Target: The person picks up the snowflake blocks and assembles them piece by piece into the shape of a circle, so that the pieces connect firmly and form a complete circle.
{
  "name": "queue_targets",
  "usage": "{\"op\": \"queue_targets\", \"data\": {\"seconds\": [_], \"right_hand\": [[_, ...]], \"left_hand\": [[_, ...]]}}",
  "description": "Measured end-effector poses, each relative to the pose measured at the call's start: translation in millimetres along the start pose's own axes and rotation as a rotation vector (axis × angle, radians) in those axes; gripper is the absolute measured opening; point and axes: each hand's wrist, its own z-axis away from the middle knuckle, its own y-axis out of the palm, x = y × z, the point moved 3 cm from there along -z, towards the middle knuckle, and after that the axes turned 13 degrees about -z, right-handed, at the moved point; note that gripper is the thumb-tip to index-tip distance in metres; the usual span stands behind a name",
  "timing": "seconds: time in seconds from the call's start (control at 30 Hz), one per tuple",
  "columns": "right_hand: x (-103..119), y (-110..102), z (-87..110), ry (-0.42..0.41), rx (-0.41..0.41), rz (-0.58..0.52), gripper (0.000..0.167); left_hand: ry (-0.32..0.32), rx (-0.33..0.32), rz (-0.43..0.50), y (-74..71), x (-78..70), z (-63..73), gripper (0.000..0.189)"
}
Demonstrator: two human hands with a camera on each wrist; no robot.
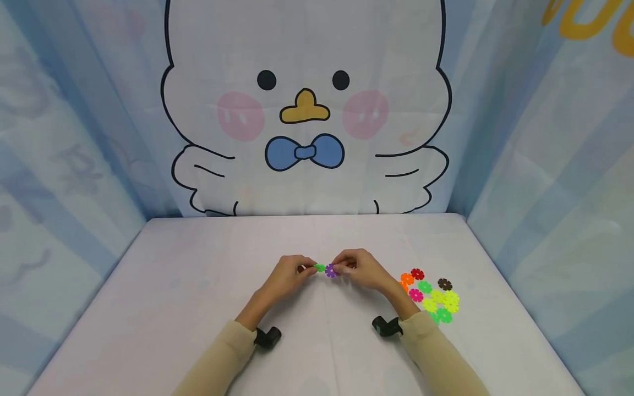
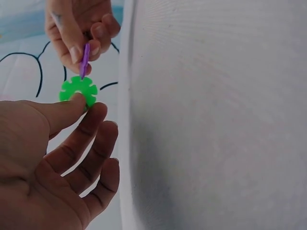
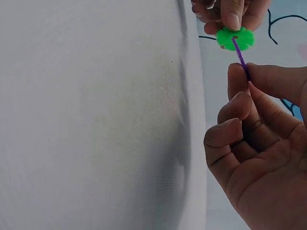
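Between thumb and index finger, my left hand [image 1: 291, 272] pinches a green notched disc [image 2: 77, 90], shaped like a flat snowflake piece. My right hand [image 1: 362, 268] pinches a purple notched disc [image 1: 331, 270] in the same way. Both discs are held above the middle of the table, close together. In the right wrist view the purple disc [image 3: 241, 56] stands edge-on against the flat green disc [image 3: 242, 40], at right angles to it. Their edges meet at a notch in the left wrist view; how deeply they interlock I cannot tell.
Several loose notched discs lie to the right, beside the right forearm: yellow [image 1: 449, 301], green [image 1: 444, 315], pink [image 1: 416, 295], orange [image 1: 407, 279], red [image 1: 417, 274] and dark brown [image 1: 444, 284]. A white cloth covers the table [image 1: 198, 308]. Printed curtains [image 1: 307, 192] enclose the back and sides.
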Motion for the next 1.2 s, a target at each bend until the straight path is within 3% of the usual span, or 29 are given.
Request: {"op": "queue_targets", "data": {"seconds": [0.5,0.83,1.2], "right_hand": [[-2.5,3.1,-0.3,0.021,0.006,-0.046,0.013],[-0.3,-0.4,0.7,0.024,0.012,-0.039,0.013],[1.0,3.4,1.3,0.033,0.063,-0.151,0.014]], "left_hand": [[-0.011,0.008,-0.012,-0.7,0.8,2.5,0.015],[0.019,0.012,-0.005,-0.1,-1.0,0.2,0.015],[0.048,0.031,-0.043,-2.6,-3.0,1.1,0.016]]}}
